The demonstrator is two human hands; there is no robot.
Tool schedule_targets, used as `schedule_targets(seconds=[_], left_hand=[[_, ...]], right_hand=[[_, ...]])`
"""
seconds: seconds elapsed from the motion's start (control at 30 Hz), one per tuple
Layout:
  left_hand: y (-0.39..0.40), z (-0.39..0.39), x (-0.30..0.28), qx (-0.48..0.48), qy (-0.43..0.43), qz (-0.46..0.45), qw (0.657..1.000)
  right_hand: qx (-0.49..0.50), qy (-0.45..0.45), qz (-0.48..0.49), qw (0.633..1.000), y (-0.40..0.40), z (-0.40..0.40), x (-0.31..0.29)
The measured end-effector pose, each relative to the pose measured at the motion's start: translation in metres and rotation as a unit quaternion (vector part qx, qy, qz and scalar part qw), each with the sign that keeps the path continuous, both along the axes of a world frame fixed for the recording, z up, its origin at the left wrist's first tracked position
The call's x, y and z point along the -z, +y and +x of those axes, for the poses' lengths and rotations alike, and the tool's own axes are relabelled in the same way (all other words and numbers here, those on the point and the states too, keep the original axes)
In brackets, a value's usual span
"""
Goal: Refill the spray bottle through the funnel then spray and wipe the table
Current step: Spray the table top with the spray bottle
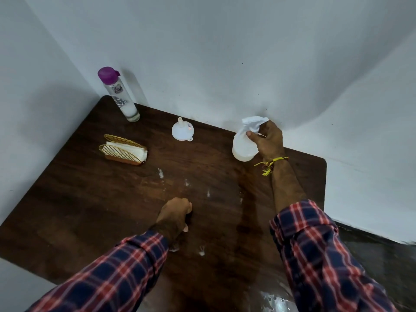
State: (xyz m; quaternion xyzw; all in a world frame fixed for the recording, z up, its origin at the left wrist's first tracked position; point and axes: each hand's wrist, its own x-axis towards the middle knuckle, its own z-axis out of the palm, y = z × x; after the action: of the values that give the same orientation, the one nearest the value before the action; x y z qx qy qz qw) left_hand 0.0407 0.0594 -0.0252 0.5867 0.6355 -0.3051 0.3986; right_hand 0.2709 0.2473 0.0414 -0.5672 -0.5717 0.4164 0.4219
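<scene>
My right hand [269,138] grips the neck of a white translucent spray bottle [243,149], which stands at the back right of the dark wooden table [90,210] with its white head towards the wall. My left hand [176,213] rests on the middle of the table with its fingers curled under, and nothing shows inside it. A white funnel [182,131] sits mouth down on the table near the wall, spout up. White droplets [161,173] and a wet streak [247,221] lie on the wood between my hands.
A tall clear bottle with a purple cap [119,95] stands in the back left corner. A wicker holder with white napkins [123,149] lies in front of it. White walls close off the back and left; the table's right edge drops to a dark floor [382,255].
</scene>
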Motion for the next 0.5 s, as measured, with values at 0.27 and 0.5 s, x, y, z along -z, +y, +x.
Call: schedule_targets(seconds=[0.27, 0.5], left_hand=[[-0.001, -0.001, 0.002, -0.002, 0.012, -0.005, 1.000], [0.007, 0.005, -0.001, -0.005, 0.034, -0.041, 0.999]], right_hand=[[-0.146, -0.057, -0.007, 0.988, 0.020, 0.019, -0.006], [-0.112, -0.064, -0.008, 0.992, 0.013, 0.014, -0.003]])
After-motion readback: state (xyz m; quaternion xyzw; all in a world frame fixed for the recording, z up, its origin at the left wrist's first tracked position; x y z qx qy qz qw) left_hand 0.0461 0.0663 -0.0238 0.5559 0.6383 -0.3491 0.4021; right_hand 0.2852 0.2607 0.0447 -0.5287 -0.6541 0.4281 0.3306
